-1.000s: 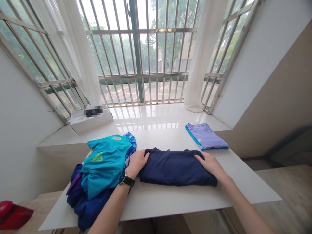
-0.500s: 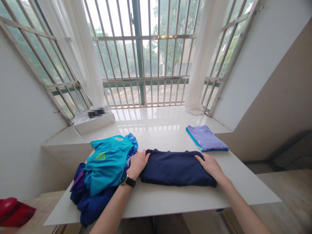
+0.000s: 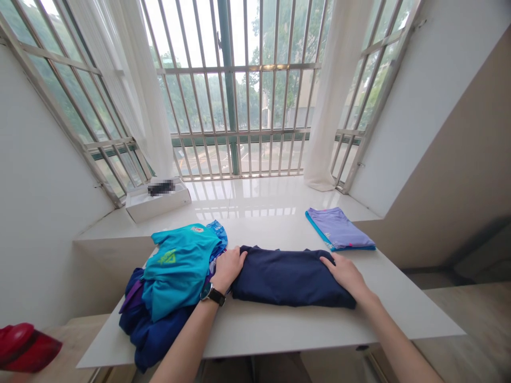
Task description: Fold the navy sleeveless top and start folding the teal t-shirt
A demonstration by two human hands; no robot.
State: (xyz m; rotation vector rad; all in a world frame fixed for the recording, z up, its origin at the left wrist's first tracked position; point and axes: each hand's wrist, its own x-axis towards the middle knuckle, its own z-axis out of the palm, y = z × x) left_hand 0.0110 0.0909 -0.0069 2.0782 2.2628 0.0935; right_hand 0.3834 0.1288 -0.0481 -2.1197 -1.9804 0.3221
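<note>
Starting at the far left, a glossy red object [image 3: 24, 347] pokes into view low down, cut off by the frame and impossible to identify from here. Farther back, a white box [image 3: 157, 207] sits on the polished windowsill [image 3: 247, 199], a blurred dark item on its lid. Nearer the room, a soft, rumpled heap fills the left end of the white worktop [image 3: 279, 335]: a teal T-shirt [image 3: 179, 271] lies on top, with dark blue clothing [image 3: 154, 335] bulging beneath it and spilling right to the worktop's left edge. The person's left hand [image 3: 228, 268], with a black-strapped wristwatch [image 3: 213, 295] just behind it, lies flat with its fingers together on the left end of a navy garment [image 3: 291, 279], touching the heap's right side. That garment is a long, smooth, folded bundle of matte cloth, lying crosswise in the middle of the worktop with its front edge well back from the worktop's front rim. The right hand [image 3: 346, 275] rests flat on its right end. Neither grip is closed or clamped: both palms simply press down on the cloth. Just beyond and to the right, a neatly folded lilac garment [image 3: 339, 230] with a teal edge lies flat, apart from the navy bundle. Steel window bars [image 3: 239, 106] and white curtains [image 3: 335, 90] rise behind everything.
</note>
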